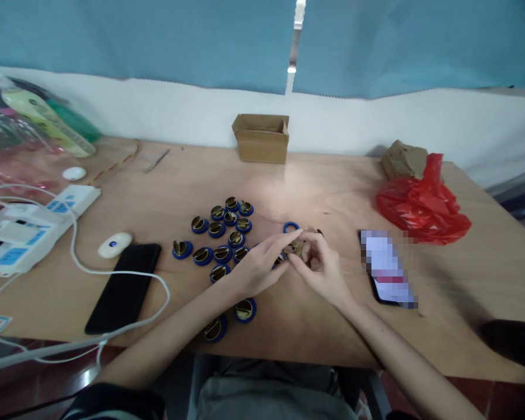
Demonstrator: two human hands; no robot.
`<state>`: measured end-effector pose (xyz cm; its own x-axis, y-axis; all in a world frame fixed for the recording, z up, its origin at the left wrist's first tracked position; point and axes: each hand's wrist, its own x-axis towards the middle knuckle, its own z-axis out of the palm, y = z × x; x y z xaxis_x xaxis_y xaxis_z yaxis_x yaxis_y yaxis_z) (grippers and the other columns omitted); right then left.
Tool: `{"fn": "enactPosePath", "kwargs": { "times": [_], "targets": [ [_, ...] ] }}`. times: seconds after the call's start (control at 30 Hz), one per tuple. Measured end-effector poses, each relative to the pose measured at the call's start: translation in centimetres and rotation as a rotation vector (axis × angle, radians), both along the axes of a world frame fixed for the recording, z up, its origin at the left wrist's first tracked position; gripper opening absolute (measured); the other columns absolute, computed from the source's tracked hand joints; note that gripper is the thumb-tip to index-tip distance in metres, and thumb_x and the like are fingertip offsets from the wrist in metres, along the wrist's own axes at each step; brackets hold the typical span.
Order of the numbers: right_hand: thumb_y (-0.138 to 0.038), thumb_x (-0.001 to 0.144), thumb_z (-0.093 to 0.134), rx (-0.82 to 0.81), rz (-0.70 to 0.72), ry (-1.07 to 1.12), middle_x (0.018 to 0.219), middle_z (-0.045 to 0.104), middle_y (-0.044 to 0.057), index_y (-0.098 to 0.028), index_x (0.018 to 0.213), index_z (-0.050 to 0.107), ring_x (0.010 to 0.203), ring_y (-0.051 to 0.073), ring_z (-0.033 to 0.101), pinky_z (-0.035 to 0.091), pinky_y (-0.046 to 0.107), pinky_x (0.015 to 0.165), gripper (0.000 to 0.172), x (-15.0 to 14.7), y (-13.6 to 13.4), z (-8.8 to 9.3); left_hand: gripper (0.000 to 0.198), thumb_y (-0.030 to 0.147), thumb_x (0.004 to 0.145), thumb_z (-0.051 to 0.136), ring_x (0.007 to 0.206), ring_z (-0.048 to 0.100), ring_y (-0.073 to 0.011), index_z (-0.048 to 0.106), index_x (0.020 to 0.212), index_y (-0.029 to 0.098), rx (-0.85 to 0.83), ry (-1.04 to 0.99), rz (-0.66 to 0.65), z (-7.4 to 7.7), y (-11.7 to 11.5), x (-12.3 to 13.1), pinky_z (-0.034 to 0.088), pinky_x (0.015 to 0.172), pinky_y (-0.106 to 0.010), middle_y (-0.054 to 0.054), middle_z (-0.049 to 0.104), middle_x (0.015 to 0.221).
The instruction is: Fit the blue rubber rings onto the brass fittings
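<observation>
My left hand (262, 262) and my right hand (326, 271) meet over the middle of the table. Between their fingertips is a small brass-coloured metal part (293, 248), partly covered by the fingers; its exact kind is unclear. Just beyond the fingertips lies a blue ring (291, 226). To the left are several round gold-coloured pieces with blue rims, such as this blue-rimmed disc (202, 255), each with a raised bar across its face. Another blue-rimmed disc (245, 310) lies below my left wrist. Beside my right fingers a dark gold bit shows, mostly hidden.
An open cardboard box (262, 146) stands at the back. On the right are a phone with a lit screen (387, 265) and a red plastic bag (422, 207). A black phone (123, 289), white cables and a power strip (39, 224) occupy the left.
</observation>
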<state>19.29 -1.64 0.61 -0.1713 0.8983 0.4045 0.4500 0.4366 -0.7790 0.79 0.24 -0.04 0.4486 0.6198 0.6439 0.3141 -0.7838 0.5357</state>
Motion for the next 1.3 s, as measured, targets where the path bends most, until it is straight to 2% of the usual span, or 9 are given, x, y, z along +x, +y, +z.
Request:
{"fn": "enactPosePath", "kwargs": {
  "times": [0.13,0.3,0.5,0.6,0.77,0.87,1.0,1.17,1.3],
  "targets": [
    [-0.036,0.097,0.063,0.141,0.015,-0.212,0.059,0.052,-0.007,-0.022,0.12,0.061,0.047,0.011,0.049,0.042,0.024,0.048,0.027,0.6,-0.1,-0.5,0.067,0.007,0.096,0.051,0.132,0.06,-0.0261,0.027,0.157,0.022,0.059,0.067,-0.03,-0.2,0.0,-0.1,0.057,0.108,-0.041,-0.015,0.06,0.141],
    [-0.04,0.1,0.06,0.298,0.013,-0.336,0.067,0.064,-0.002,-0.018,0.127,0.059,0.053,0.014,0.06,0.048,0.026,0.053,0.034,0.9,0.2,-1.1,0.069,0.004,0.097,0.046,0.138,0.056,-0.0263,0.021,0.16,0.022,0.095,0.101,-0.051,-0.5,0.1,-0.2,0.055,0.111,-0.043,-0.017,0.056,0.145],
    [-0.038,0.102,0.053,0.349,0.0,-0.409,0.07,0.071,0.002,-0.016,0.114,0.063,0.055,0.015,0.065,0.048,0.026,0.052,0.027,1.0,0.3,-1.0,0.066,0.004,0.098,0.046,0.136,0.056,-0.0256,0.024,0.158,0.018,0.177,0.131,-0.036,-0.4,-0.1,0.0,0.055,0.11,-0.042,-0.018,0.057,0.142],
    [-0.039,0.102,0.051,0.274,-0.096,-0.417,0.078,0.074,0.005,-0.017,0.114,0.063,0.057,0.015,0.066,0.048,0.026,0.054,0.028,1.8,0.9,-0.3,0.062,0.014,0.099,0.054,0.137,0.055,-0.0285,0.029,0.155,0.018,0.172,0.161,0.013,0.2,-0.1,0.0,0.053,0.111,-0.046,-0.019,0.055,0.144],
    [-0.039,0.103,0.048,0.063,-0.5,-0.566,0.081,0.071,0.009,-0.017,0.113,0.061,0.064,0.022,0.065,0.04,0.029,0.057,0.027,5.1,3.2,0.3,0.034,0.018,0.096,0.058,0.128,0.06,-0.0309,0.056,0.13,0.017,0.036,0.264,0.074,1.0,0.9,-1.0,0.051,0.108,-0.05,-0.017,0.063,0.133],
    [-0.026,0.101,0.044,-0.066,-0.518,-0.769,0.083,0.068,0.014,-0.013,0.107,0.06,0.063,0.023,0.061,0.035,0.03,0.056,0.022,6.6,4.1,-0.5,0.03,0.025,0.094,0.063,0.125,0.059,-0.0333,0.062,0.123,0.018,-0.091,0.377,0.039,1.2,1.5,-2.3,0.05,0.105,-0.053,-0.016,0.064,0.129],
    [-0.017,0.098,0.047,-0.145,-0.483,-0.911,0.088,0.065,0.016,-0.012,0.109,0.061,0.065,0.023,0.059,0.035,0.03,0.058,0.019,6.6,4.0,-1.5,0.043,0.044,0.088,0.072,0.128,0.056,-0.0358,0.065,0.124,0.021,-0.174,0.44,-0.073,1.8,1.6,-3.6,0.047,0.107,-0.055,-0.016,0.063,0.132],
    [-0.019,0.099,0.048,-0.165,-0.425,-0.905,0.093,0.065,0.017,-0.012,0.115,0.061,0.073,0.026,0.062,0.037,0.031,0.061,0.022,5.8,3.4,-1.1,0.035,0.036,0.085,0.076,0.127,0.055,-0.037,0.068,0.113,0.017,-0.141,0.512,-0.055,1.2,1.5,-3.3,0.04,0.113,-0.06,-0.016,0.065,0.125],
    [-0.023,0.097,0.052,-0.127,-0.439,-0.897,0.094,0.065,0.017,-0.012,0.13,0.055,0.076,0.028,0.064,0.041,0.032,0.065,0.035,5.8,3.4,-0.7,0.022,0.032,0.086,0.075,0.125,0.058,-0.0343,0.068,0.099,0.016,-0.122,0.489,-0.036,0.2,1.5,-2.4,0.039,0.115,-0.059,-0.014,0.068,0.116]
  ]
}}
